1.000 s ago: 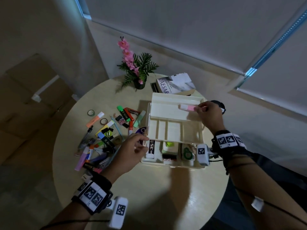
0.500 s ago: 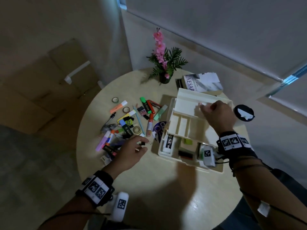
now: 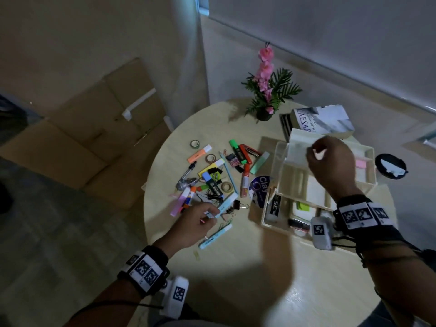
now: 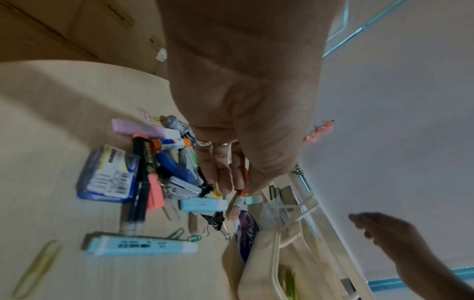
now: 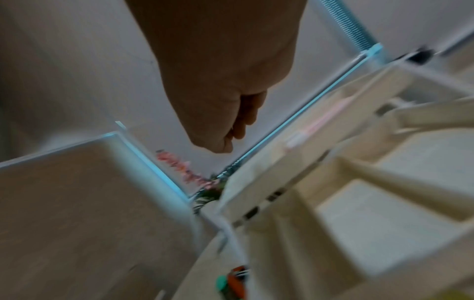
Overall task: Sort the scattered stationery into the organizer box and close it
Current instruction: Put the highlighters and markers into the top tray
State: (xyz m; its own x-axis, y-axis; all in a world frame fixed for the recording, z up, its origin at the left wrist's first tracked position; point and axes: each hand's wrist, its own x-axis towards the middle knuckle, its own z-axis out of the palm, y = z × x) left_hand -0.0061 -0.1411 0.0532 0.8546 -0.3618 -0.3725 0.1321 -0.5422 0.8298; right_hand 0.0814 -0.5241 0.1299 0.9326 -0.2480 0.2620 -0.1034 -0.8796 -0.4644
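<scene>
The cream organizer box [image 3: 316,192] stands open on the right of the round table, its tiered trays spread. A pink highlighter [image 3: 361,164] lies in the back tray. My right hand [image 3: 316,149] hovers over the trays with its fingers curled, holding nothing; the right wrist view shows the same hand [image 5: 231,138] above the box [image 5: 384,223]. My left hand [image 3: 212,212] reaches into the stationery pile, fingers extended over a light blue highlighter [image 3: 227,204]. From the left wrist, the straight fingers [image 4: 218,182] hang just above that highlighter [image 4: 202,205], gripping nothing.
Another light blue highlighter [image 3: 215,236] lies near the left hand. A purple clay pack [image 3: 259,187] rests against the box. A potted pink flower [image 3: 266,90], a book [image 3: 323,121] and a black round object [image 3: 390,166] sit behind. Cardboard boxes [image 3: 82,142] lie on the floor.
My right hand let go of the pink highlighter, which now lies in the back tray. My left hand left the box's left edge and moved left over the pile.
</scene>
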